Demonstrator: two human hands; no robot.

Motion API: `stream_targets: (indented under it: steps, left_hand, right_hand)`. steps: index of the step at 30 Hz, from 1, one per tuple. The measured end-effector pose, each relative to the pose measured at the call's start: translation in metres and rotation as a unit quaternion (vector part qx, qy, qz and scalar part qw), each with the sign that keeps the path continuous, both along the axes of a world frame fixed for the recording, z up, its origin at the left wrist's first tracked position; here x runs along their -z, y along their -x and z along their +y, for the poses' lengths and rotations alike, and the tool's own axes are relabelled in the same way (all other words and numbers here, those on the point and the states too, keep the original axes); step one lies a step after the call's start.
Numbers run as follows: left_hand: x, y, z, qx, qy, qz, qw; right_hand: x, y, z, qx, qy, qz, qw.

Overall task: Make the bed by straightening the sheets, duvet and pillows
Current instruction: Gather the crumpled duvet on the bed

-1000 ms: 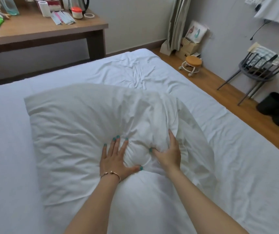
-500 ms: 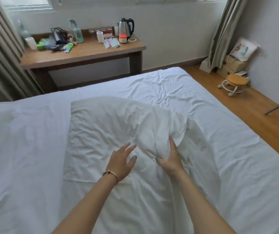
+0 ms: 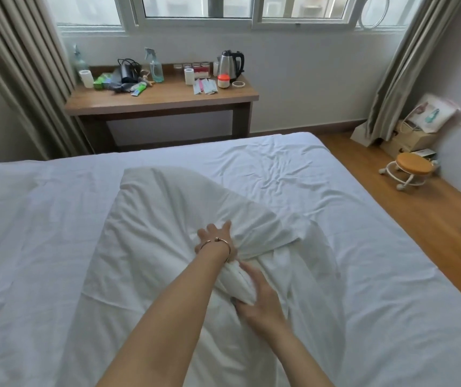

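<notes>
Her right hand (image 3: 260,298) clutches the pillow (image 3: 173,219)'s near bunched end; the left hand (image 3: 215,236), fingers buried in folds, grips just beyond.

A bedroom is shown, most likely in a hotel or a guest house. Most of the view is filled by a wide bed (image 3: 335,191) covered with a white sheet (image 3: 265,169), and a white pillow (image 3: 173,208) is laid on it. Under the window (image 3: 195,9), a wooden counter (image 3: 162,100) is placed against the wall, and an electric kettle (image 3: 230,64), spray bottles and small packets are kept on it. Beige curtains (image 3: 22,68) are hung at both sides. A small round stool (image 3: 410,166) is seen on the wooden floor (image 3: 419,208).
</notes>
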State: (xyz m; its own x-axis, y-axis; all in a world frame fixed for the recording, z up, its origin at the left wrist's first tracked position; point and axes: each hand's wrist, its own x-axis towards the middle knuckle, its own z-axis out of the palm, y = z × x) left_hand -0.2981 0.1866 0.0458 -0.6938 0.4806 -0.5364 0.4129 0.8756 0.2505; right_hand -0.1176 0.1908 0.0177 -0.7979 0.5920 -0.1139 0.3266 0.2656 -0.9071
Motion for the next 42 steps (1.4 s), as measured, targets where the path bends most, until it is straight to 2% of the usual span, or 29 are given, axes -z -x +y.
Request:
stream_targets:
  steps: [3,6,8,11,14,18,24,26,28,29,30,31,32,33,34,35,36,38,40,42]
  left_hand:
    - [0.013,0.011,-0.025,-0.003,-0.119,0.047,0.992]
    - [0.012,0.017,-0.055,-0.015,-0.239,0.083,0.967]
    - [0.005,0.026,-0.074,0.012,-0.3,0.117,0.947]
    - [-0.019,0.05,-0.11,0.045,-0.387,0.164,0.906]
    - [-0.056,0.089,-0.171,0.058,-0.423,0.176,0.887]
    - [-0.102,0.153,-0.298,0.061,-0.389,0.196,0.898]
    - [-0.111,0.26,-0.543,-0.071,-0.38,0.195,0.901]
    - [-0.098,0.29,-0.611,-0.142,-0.341,0.176,0.912]
    - [-0.08,0.317,-0.685,-0.221,-0.265,0.172,0.923]
    - [-0.068,0.322,-0.713,-0.245,-0.221,0.171,0.928]
    - [-0.055,0.323,-0.733,-0.247,-0.192,0.169,0.934]
    - [-0.039,0.321,-0.746,-0.233,-0.188,0.172,0.939]
    - [-0.022,0.318,-0.751,-0.211,-0.203,0.172,0.941]
    - [-0.007,0.312,-0.748,-0.192,-0.223,0.159,0.942]
    - [0.008,0.305,-0.741,-0.174,-0.226,0.138,0.948]
    - [0.024,0.298,-0.731,-0.154,-0.204,0.116,0.96]
    - [0.04,0.291,-0.719,-0.127,-0.159,0.101,0.974]
    - [0.067,0.278,-0.698,-0.062,-0.067,0.108,0.99]
    - [0.089,0.271,-0.681,-0.032,-0.03,0.155,0.987]
    - [0.102,0.271,-0.672,-0.043,-0.047,0.197,0.978]
  right_hand:
    - [0.019,-0.008,-0.009,0.092,-0.025,-0.035,0.995]
    - [0.03,-0.012,-0.029,0.034,-0.098,-0.103,0.989]
    - [0.025,-0.002,-0.042,0.018,-0.094,-0.054,0.994]
    - [0.003,0.026,-0.06,0.044,-0.065,0.078,0.994]
    - [-0.031,0.07,-0.104,0.033,-0.053,0.169,0.984]
    - [-0.072,0.149,-0.197,-0.009,-0.067,0.216,0.974]
    - [-0.115,0.282,-0.391,-0.148,-0.039,0.184,0.971]
    - [-0.111,0.318,-0.447,-0.239,-0.007,0.127,0.962]
    - [-0.097,0.349,-0.505,-0.37,0.051,0.013,0.927]
    - [-0.087,0.353,-0.522,-0.404,0.063,-0.031,0.912]
    - [-0.076,0.352,-0.533,-0.406,0.042,-0.047,0.912]
    - [-0.064,0.349,-0.536,-0.373,-0.025,-0.033,0.927]
    - [-0.051,0.346,-0.532,-0.305,-0.137,-0.016,0.942]
    - [-0.036,0.342,-0.523,-0.241,-0.254,-0.02,0.937]
    - [-0.023,0.337,-0.512,-0.19,-0.321,-0.07,0.925]
    - [-0.009,0.332,-0.502,-0.158,-0.328,-0.168,0.916]
    - [0.004,0.325,-0.495,-0.138,-0.29,-0.272,0.907]
    - [0.029,0.314,-0.488,-0.117,-0.2,-0.387,0.893]
    - [0.048,0.31,-0.49,-0.12,-0.148,-0.393,0.899]
    - [0.057,0.31,-0.498,-0.149,-0.123,-0.39,0.901]
